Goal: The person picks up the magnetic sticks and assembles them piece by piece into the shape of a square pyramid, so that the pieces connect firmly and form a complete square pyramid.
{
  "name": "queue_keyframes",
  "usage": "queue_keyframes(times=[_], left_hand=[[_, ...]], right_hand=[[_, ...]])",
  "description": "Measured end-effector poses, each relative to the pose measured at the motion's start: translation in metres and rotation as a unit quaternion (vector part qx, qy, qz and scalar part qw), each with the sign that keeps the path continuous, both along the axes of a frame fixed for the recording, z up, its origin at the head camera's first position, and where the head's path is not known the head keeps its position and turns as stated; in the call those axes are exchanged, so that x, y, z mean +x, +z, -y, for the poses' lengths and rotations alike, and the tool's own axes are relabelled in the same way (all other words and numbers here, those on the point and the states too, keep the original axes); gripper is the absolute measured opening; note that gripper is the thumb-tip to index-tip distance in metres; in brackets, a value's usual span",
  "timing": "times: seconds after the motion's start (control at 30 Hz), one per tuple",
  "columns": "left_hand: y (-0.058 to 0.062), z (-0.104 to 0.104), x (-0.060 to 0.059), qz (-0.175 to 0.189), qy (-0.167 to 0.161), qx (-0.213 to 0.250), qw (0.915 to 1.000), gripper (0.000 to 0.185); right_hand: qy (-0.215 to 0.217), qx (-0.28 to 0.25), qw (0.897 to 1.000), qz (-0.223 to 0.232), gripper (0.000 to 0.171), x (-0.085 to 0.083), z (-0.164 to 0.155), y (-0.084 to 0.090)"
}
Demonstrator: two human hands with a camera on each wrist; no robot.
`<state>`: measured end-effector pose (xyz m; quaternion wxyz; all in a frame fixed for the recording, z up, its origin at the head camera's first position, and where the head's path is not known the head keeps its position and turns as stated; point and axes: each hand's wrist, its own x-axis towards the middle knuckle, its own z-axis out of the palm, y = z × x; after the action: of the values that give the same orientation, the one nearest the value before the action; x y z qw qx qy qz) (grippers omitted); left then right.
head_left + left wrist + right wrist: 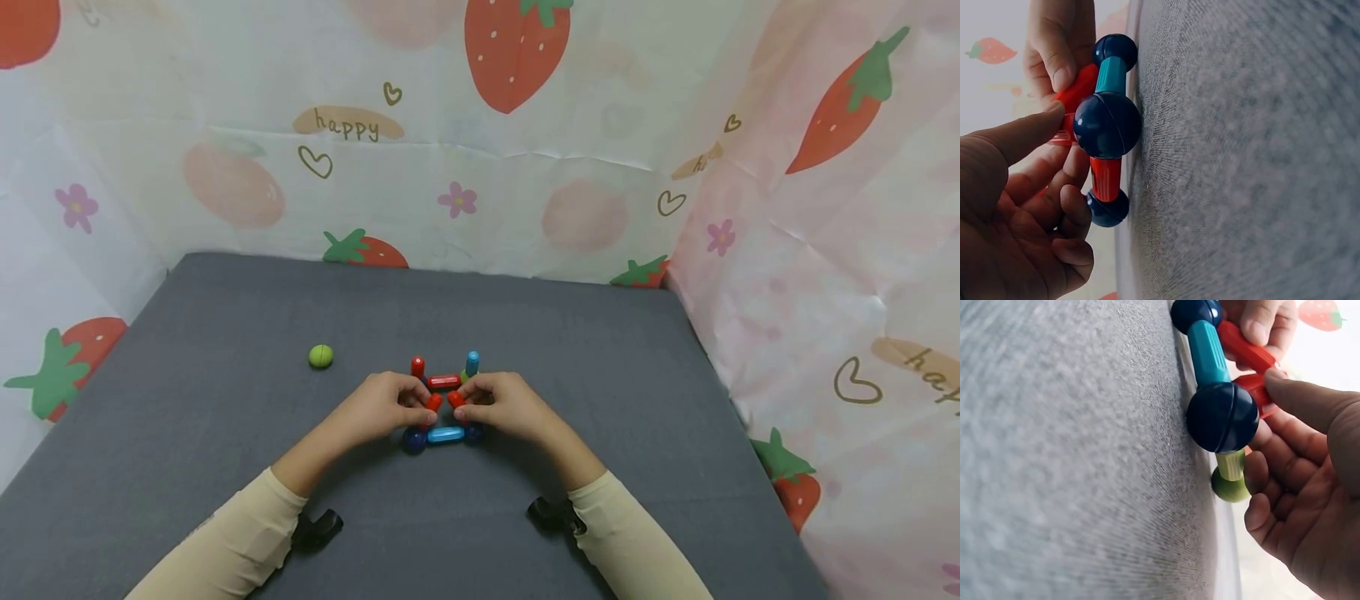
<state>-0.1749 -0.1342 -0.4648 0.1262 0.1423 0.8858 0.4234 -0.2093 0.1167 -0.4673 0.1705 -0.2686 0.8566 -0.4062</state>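
A frame of toy rods and balls lies on the table. Along its near side, a light blue rod (446, 435) joins two navy balls (414, 440). My left hand (392, 404) pinches a red rod (434, 402) between thumb and fingers, right over the near left ball. Over the near right ball, my right hand (504, 404) pinches another red rod (456, 399); both rods lean inward. At the far side lies a red rod (444, 382), between an upright red rod (417, 366) and an upright blue rod (472, 362). A yellow-green rod (1230, 466) meets a green ball (1229, 487).
A loose green ball (321, 357) sits on the grey tablecloth (247, 333), left of the frame. A printed fruit curtain (495, 225) hangs behind the table's far edge, and more curtain runs along both sides. Black straps (318, 531) are at the wrists.
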Motion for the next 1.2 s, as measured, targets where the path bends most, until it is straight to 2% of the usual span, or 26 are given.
queue_keyframes(times=[0.53, 1.2], left_hand=[[0.0014, -0.0015, 0.0015, 0.01, 0.004, -0.004, 0.9999, 0.019], [0.0019, -0.002, 0.0012, -0.006, -0.012, -0.01, 0.9999, 0.019]], right_hand=[[0.023, 0.002, 1.0, 0.006, 0.023, -0.0046, -0.0081, 0.0003], [0.02, 0.006, 1.0, 0.016, 0.025, -0.0044, -0.0078, 0.001]])
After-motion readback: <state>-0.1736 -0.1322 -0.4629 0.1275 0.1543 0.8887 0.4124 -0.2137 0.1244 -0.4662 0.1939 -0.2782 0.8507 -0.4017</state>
